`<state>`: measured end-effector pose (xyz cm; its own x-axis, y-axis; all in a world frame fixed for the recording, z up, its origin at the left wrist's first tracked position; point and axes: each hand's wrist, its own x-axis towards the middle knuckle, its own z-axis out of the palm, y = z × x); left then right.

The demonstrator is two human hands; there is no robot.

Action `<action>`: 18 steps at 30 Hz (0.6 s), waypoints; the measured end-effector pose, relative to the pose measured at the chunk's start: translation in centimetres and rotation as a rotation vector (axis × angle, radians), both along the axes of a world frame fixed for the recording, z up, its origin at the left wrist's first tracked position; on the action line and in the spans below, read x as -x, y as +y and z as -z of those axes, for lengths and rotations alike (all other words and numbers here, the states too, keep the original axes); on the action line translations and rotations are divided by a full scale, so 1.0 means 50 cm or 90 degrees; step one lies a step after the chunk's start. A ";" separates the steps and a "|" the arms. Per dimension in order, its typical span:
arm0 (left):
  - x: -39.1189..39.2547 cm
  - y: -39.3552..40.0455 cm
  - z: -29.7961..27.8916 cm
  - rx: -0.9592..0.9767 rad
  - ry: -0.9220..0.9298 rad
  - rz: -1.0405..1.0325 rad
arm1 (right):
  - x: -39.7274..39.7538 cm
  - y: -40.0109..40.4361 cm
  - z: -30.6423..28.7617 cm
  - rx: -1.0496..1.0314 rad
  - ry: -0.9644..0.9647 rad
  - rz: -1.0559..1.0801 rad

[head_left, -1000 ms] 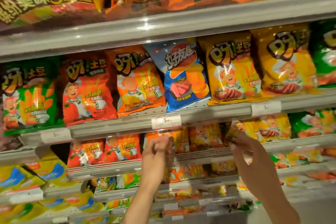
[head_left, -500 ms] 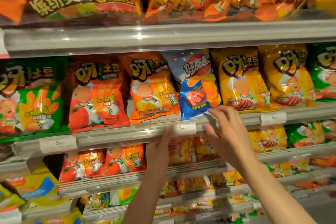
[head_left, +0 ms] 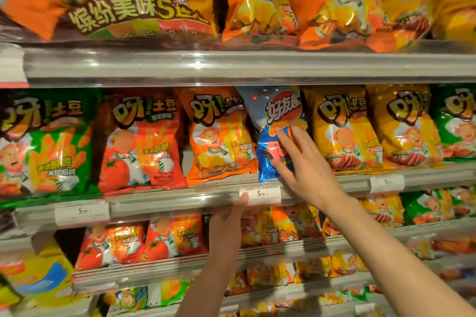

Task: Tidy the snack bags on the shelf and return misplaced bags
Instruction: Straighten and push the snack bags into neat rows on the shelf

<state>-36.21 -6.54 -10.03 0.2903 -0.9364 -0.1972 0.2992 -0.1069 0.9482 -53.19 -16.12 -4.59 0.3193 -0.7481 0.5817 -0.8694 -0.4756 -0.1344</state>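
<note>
A blue and white snack bag [head_left: 273,110] stands on the middle shelf between an orange bag [head_left: 219,136] and a yellow bag [head_left: 342,131]; it is the only one of its kind in the row. My right hand [head_left: 301,165] lies on its front with fingers spread, the thumb low on its left side. My left hand [head_left: 229,221] is raised to the shelf's front rail [head_left: 167,201], with the thumb tip touching the white price tag [head_left: 265,194]. Its fingers are hidden under the shelf.
Left on the same shelf stand a red bag [head_left: 141,141] and a green bag [head_left: 43,144]. The upper shelf rail [head_left: 231,67] carries large orange and yellow bags overhead. Lower shelves hold several smaller bags in the same colours.
My right hand rose from the lower shelf to the blue bag and now rests on it. My left hand rose slightly to the rail by the price tag. The view moved closer and upward.
</note>
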 end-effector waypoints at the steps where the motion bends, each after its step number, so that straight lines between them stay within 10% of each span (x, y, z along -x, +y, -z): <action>1: 0.000 0.001 0.000 0.003 0.000 0.001 | -0.004 -0.001 0.002 -0.003 -0.009 0.007; 9: 0.001 0.009 -0.007 0.011 -0.018 0.008 | -0.010 0.002 -0.008 0.024 0.012 0.013; 18: 0.000 0.003 -0.001 0.002 -0.012 0.010 | -0.029 -0.005 -0.040 0.155 0.337 -0.090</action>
